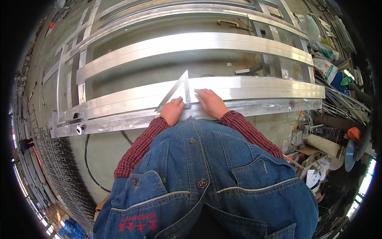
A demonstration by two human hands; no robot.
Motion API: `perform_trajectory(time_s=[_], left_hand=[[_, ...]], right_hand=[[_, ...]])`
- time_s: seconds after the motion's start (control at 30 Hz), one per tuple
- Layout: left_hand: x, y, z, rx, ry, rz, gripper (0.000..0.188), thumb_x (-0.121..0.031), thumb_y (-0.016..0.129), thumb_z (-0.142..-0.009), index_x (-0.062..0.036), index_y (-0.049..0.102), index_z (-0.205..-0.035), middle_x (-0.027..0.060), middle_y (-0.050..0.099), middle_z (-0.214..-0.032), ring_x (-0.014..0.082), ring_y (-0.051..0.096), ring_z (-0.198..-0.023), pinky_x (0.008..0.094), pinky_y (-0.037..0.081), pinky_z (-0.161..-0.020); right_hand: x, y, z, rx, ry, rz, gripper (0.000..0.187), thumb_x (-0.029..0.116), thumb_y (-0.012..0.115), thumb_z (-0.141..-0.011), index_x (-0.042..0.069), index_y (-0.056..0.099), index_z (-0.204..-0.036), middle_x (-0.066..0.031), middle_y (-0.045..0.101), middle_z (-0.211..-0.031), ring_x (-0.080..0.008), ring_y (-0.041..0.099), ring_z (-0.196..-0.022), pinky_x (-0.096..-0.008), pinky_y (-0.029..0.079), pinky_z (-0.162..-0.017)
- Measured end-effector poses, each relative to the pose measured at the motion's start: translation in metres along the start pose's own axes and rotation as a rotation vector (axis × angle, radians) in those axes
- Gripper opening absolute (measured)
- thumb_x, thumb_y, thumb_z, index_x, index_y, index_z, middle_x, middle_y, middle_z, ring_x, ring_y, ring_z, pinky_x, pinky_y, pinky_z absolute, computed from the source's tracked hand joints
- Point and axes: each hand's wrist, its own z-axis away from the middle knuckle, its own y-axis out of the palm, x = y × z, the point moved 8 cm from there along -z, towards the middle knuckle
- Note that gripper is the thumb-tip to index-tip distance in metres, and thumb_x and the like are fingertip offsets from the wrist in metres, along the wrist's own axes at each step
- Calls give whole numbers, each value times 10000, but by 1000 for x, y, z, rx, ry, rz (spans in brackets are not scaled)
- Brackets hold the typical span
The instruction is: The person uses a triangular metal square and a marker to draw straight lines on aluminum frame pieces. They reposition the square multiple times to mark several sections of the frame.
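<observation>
A triangular metal set square (171, 92) lies across a long silver metal bar (254, 87), its tip pointing away from me. My left hand (172, 111) is closed over the square's near edge, fingers bent and pressing it to the bar. Just right of the square's straight edge, my right hand (211, 104) rests over the same bar. Its fingers are bent and bunched together, the tips close to the square. Whatever those fingers may hold is too small or hidden to make out. A second metal bar (278, 106) runs along the near side, against my front.
Beyond, another wide bar (191, 41) spans the metal frame (82, 65). A small white and dark object (80, 129) sits at the near left end. Below hangs a black cable (86, 159). Bags (327, 71) and metal scrap pile up at the right.
</observation>
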Motion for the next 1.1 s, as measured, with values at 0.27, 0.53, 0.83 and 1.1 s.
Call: perform_trajectory(time_s=[0.27, 0.53, 0.83, 1.1], left_hand=[[0, -4, 2, -27, 18, -6, 215, -83, 657, -963, -32, 687, -1169, 147, 672, -1398, 338, 715, -1234, 463, 642, -946], [-1, 0, 0, -25, 29, -5, 218, -91, 660, -956, -32, 687, -1164, 152, 666, -1394, 341, 712, -1224, 464, 643, -944], [-2, 0, 0, -24, 28, -16, 217, -108, 655, -969, -32, 692, -1169, 145, 662, -1397, 335, 711, -1228, 456, 654, -925], [-2, -1, -1, -3, 4, -5, 249, -107, 698, -952, -33, 695, -1190, 136, 674, -1400, 339, 724, -1212, 463, 651, -930]], right_hand=[[13, 8, -27, -51, -95, 128, 462, 92, 643, -1062, 32, 648, -1520, -142, 721, -1364, -354, 702, -1184, -463, 605, -994], [6, 22, -45, -43, -103, 234, 504, 62, 641, -1015, 14, 647, -1517, -148, 720, -1375, -349, 709, -1190, -458, 616, -984], [-1, 20, -44, -55, -54, 181, 476, 78, 625, -1045, 40, 658, -1518, -155, 727, -1386, -358, 722, -1202, -463, 622, -1013], [-3, 19, -43, -50, -18, 136, 449, 94, 600, -1079, 39, 656, -1521, -171, 730, -1412, -373, 720, -1230, -479, 615, -1045]])
